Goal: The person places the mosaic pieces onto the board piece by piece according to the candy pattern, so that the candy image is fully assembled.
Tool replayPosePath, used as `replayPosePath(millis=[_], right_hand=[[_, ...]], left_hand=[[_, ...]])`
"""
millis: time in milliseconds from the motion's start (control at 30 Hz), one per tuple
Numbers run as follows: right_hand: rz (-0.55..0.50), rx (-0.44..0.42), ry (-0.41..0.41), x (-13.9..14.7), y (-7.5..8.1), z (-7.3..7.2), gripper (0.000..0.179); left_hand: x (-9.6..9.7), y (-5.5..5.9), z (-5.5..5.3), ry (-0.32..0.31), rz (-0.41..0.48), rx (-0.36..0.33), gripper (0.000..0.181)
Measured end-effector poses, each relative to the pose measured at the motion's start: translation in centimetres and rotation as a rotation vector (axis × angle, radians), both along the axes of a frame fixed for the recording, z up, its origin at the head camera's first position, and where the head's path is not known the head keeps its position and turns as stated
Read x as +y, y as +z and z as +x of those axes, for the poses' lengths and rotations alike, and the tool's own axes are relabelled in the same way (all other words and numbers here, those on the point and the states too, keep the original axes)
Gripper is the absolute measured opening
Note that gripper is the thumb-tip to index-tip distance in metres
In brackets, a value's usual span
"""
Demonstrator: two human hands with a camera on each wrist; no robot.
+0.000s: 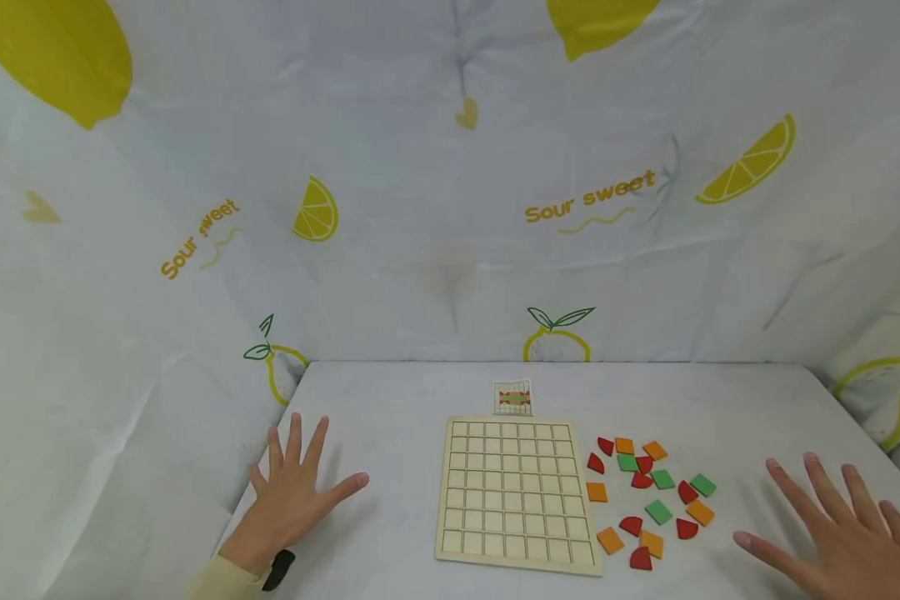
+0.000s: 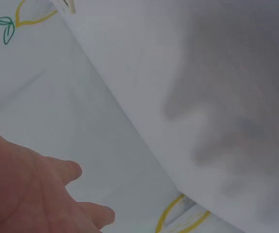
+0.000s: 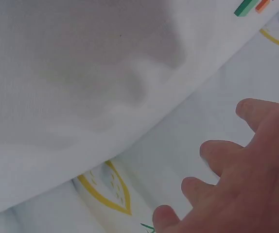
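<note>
A pale wooden grid board [image 1: 513,492] lies in the middle of the white table in the head view. Just beyond its far edge is a small pattern card [image 1: 512,398] printed with a coloured design on a grid. Flat pieces are scattered to the right of the board: orange squares [image 1: 610,541], green squares [image 1: 658,512] and red quarter-round pieces [image 1: 641,558]. My left hand [image 1: 288,492], fingers spread, hovers left of the board and holds nothing. On the other side, my right hand [image 1: 843,533] is spread too, right of the pieces and touching none.
White cloth [image 1: 435,167] with lemon prints hangs behind and beside the table [image 1: 375,417]. A dark band [image 1: 278,570] shows at my left wrist, by a light sleeve [image 1: 228,579]. The table's side edges run close to both hands.
</note>
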State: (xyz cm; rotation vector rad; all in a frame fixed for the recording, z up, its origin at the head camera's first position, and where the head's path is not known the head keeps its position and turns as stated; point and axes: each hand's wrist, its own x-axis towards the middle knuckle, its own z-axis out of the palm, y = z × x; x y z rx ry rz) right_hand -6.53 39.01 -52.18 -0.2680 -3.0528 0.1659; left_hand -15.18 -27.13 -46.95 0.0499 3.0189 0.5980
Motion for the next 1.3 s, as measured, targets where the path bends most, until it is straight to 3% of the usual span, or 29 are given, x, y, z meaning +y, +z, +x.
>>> replayPosePath(millis=[133,233,367,500,633,767,967,1300], right_hand=[[-0.05,-0.024,0.1,0.0,0.5,-1.3,0.119],[-0.099,-0.009,0.174,-0.4,1.2,-2.7,0.107],[-0.157,0.028,0.275,-1.2,2.3,-4.6,0.091],[-0.227,0.007,0.352,-2.8,3.8,-6.8,0.075],[-0.302,-0.023,0.4,-5.0,4.9,-9.0,0.061],[-0.343,-0.048,0.442,-6.6,5.1,-11.4,0.049],[-0.415,-0.176,0.471,-8.1,4.6,-14.2,0.035],[-0.475,-0.262,0.51,-9.5,3.6,-16.1,0.026]], left_hand=[[1.3,-0.1,-1.0,-0.001,0.093,-0.028,0.119],[2.7,-0.1,-1.6,-0.001,0.171,-0.008,0.114],[5.1,-0.4,-2.6,0.031,0.318,0.019,0.079],[7.4,-1.3,-3.6,0.051,0.54,-0.083,0.043],[9.3,-2.0,-4.3,0.039,0.675,-0.192,0.028],[10.6,-2.6,-4.8,0.036,0.72,-0.231,0.022],[11.5,-3.5,-5.3,0.059,0.754,-0.264,0.017],[12.8,-3.4,-5.3,0.067,0.728,-0.283,0.018]])
